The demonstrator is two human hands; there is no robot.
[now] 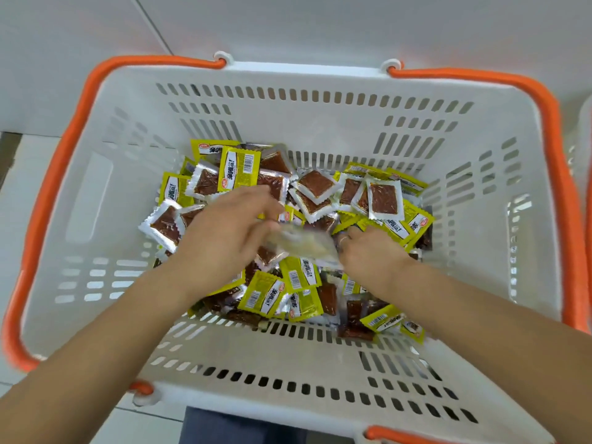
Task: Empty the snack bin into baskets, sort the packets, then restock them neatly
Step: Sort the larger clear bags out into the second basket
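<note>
A white slotted basket [320, 116] with orange handles [557, 174] holds a heap of small snack packets [381, 200], yellow-green on one face and clear over brown on the other. Both my hands reach down into the heap. My left hand [224, 229] lies over the packets at the centre left, fingers curled towards a blurred pale packet [304, 245]. My right hand [368, 251] is just right of that packet, with its fingers down among the packets. The blur hides which hand grips the pale packet.
The basket stands on a pale tiled floor [38, 193] against a white wall [288, 24]. Part of another white container [584, 149] shows at the right edge. My dark trouser leg [230, 427] is below the basket's near rim.
</note>
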